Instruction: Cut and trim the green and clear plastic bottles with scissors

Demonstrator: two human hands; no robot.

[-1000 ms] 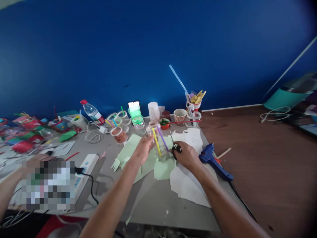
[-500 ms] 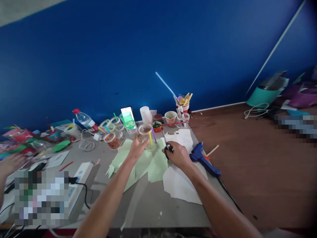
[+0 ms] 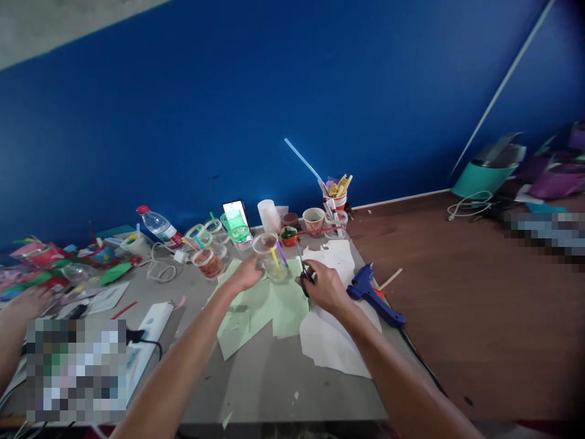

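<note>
– Left hand (image 3: 249,272) has drawn back a little: half a second ago its thumb reached across the side of the clear cup (image 3: 269,263), and now it sits just to the left of it.

– Does it grip the cup at all?

– I can't tell; the fingers are bent and small in this view, so whether they touch the wall is hard to judge. The right hand (image 3: 323,284) is plainer: it holds the scissors (image 3: 306,283) by their black handles, blades pointing away from the wearer.

– And how does the cup look?

– See-through, round-mouthed, with a pale rim. A yellow straw (image 3: 275,260) and a purple straw (image 3: 282,255) slant along its right side.

– Where exactly is it?

– On the light green paper (image 3: 289,312), between the two hands, nearer the wearer than the orange tub (image 3: 289,238).

– Count things for me.

– One clear cup there, two straws at it, one pair of scissors, at least two pieces of green paper. One blue glue gun (image 3: 373,297) lies beside the right forearm, with one thin wooden stick (image 3: 391,278) next to it. Further back: one orange tub with something green inside, one patterned paper cup (image 3: 314,222), one phone (image 3: 234,208) with its screen lit, and one red-capped bottle (image 3: 161,228).
</note>
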